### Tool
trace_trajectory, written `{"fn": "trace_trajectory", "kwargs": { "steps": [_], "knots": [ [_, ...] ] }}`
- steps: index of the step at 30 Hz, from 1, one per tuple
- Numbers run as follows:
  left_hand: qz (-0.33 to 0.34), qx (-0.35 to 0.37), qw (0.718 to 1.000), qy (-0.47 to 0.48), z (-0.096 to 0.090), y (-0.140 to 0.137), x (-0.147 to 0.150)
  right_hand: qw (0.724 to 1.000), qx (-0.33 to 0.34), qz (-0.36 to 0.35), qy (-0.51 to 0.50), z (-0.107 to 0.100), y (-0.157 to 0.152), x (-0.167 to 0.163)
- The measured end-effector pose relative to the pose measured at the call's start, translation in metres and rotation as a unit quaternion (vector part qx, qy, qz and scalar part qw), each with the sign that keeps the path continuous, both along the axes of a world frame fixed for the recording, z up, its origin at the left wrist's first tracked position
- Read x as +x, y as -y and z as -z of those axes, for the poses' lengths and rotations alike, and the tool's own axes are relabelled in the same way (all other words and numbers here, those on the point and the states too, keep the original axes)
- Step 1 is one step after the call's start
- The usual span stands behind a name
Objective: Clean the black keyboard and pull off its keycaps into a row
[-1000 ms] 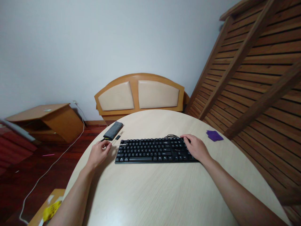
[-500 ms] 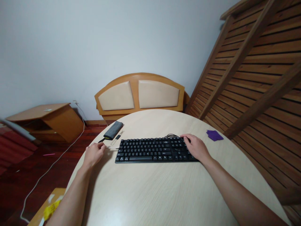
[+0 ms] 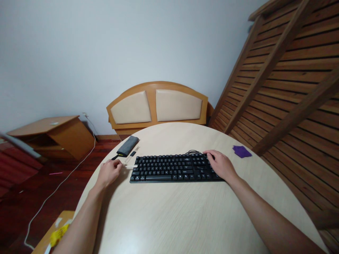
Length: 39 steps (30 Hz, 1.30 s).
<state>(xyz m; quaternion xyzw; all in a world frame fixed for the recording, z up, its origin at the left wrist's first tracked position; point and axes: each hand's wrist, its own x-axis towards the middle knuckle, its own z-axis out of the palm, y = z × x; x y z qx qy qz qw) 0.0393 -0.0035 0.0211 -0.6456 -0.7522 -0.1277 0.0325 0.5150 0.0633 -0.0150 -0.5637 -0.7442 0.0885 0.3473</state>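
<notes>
A black full-size keyboard (image 3: 164, 168) lies across the round table. My left hand (image 3: 109, 172) is at its left end, fingers pinched around a thin white cotton swab (image 3: 129, 166). The swab's pale tip touches the keys at the keyboard's left edge. Over the number pad end lies my right hand (image 3: 221, 165), gripping the keyboard with fingers curled at its far edge. The keyboard's cable (image 3: 193, 152) is bunched behind it. Just beyond my left hand are a grey pouch (image 3: 128, 146) and a small black piece (image 3: 133, 154) with thin sticks beside it.
A purple cloth (image 3: 242, 151) lies at the table's right side. The pale round table (image 3: 169, 215) stands before a wooden headboard (image 3: 153, 106). On the right leans a slatted wooden panel (image 3: 280, 91). At lower left, something yellow (image 3: 58, 234) sits on a low wooden surface.
My left hand has shifted slightly right, bringing the swab's tip onto the left-edge keys. My right hand and the keyboard have stayed in place.
</notes>
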Motion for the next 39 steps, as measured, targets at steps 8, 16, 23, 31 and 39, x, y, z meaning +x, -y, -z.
{"fn": "trace_trajectory", "kwargs": {
  "steps": [8,16,23,31,39],
  "knots": [
    [0.068,0.024,0.997,0.018,0.008,-0.002,0.009,1.000,0.002,0.000,-0.001,0.000,0.000,0.000],
    [0.163,0.078,0.981,0.067,0.015,-0.003,0.017,1.000,0.000,0.004,0.000,0.000,0.000,0.000],
    [0.226,0.095,0.967,0.077,0.016,-0.002,0.025,1.000,0.001,0.002,0.003,0.001,-0.001,0.001],
    [0.291,0.112,0.943,0.114,0.015,-0.002,0.033,1.000,0.000,-0.001,0.002,0.001,-0.001,0.001],
    [0.328,0.109,0.931,0.120,0.015,-0.001,0.045,1.000,0.000,0.001,0.002,0.001,0.000,0.000]
  ]
}}
